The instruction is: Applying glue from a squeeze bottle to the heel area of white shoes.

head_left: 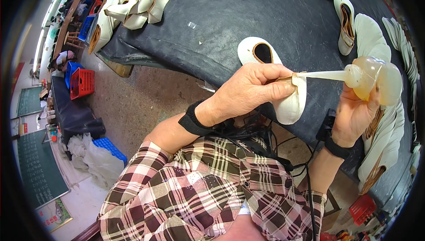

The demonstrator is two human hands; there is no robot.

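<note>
The upper [291, 107] is in the left hand [253, 84], held over the near edge of the table [230, 17]. The left thumb and fingers pinch its open rim, and its long axis runs from that grip back toward the person's body, toe end nearest. From the right hand [354, 115], the upper lies to the left, across the length of the nozzle [325, 75], which points leftward straight at the pinched rim. The tip is at the rim, just beside the left thumb; whether it touches, I cannot tell. The left hand is the nearer one. The right hand's fingers curl around the bottle [389, 82], partly hidden by it.

The bottle, on its side, is clear and holds amber liquid; the exact level is hard to read. Well off to the left stands a red crate [82, 83], its contents too small to tell.
</note>
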